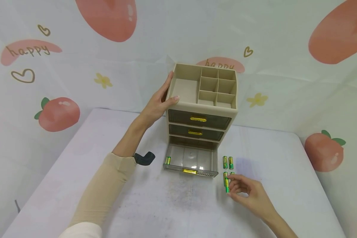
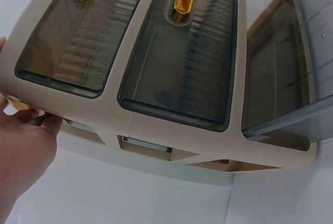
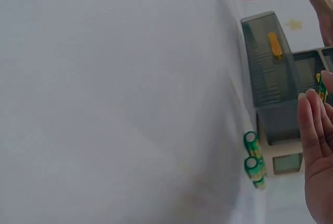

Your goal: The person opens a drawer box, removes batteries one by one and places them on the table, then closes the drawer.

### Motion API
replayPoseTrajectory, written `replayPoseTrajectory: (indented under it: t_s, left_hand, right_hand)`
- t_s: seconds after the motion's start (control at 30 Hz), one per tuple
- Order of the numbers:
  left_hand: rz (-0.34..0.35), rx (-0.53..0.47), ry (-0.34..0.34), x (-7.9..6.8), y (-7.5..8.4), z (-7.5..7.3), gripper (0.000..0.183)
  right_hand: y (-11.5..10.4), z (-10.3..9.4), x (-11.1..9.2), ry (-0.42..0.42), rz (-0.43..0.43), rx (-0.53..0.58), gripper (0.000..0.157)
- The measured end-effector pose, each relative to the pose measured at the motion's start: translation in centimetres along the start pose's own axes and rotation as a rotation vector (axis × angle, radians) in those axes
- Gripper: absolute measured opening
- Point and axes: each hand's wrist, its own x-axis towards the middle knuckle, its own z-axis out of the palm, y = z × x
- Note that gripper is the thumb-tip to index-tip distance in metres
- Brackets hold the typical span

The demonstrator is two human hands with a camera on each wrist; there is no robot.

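Observation:
A beige drawer organizer stands on the table, its bottom drawer pulled out. My left hand grips its upper left edge, thumb over the top rim and fingers along the side; in the left wrist view those fingers press against the side wall. Between thumb and fingertips my right hand pinches a green and gold battery, just right of the drawer's front. Several similar batteries stand on the table in pairs beside the drawer, partly hidden by the hand. Another battery is in the drawer's left front corner.
Two upper drawers, a dark one and another beneath it, are closed and have gold handles. On top of the organizer are open compartments. Behind the table hangs a white cloth printed with fruit and flowers.

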Motion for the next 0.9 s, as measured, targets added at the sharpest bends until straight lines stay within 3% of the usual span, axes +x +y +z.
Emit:
replayPoseTrajectory:
  t_s: [0.37,0.9]
  left_hand:
    - [0.004,-0.013,0.01,-0.2,0.0,-0.1,0.078]
    - [0.002,-0.005,-0.008,-0.1,-0.1,0.1,0.078]
  right_hand:
    - [1.8,0.8,-1.7,-0.047,-0.006,0.018,0.05]
    - [3.5,1.0,-3.5,-0.012,0.083,-0.117,0.048]
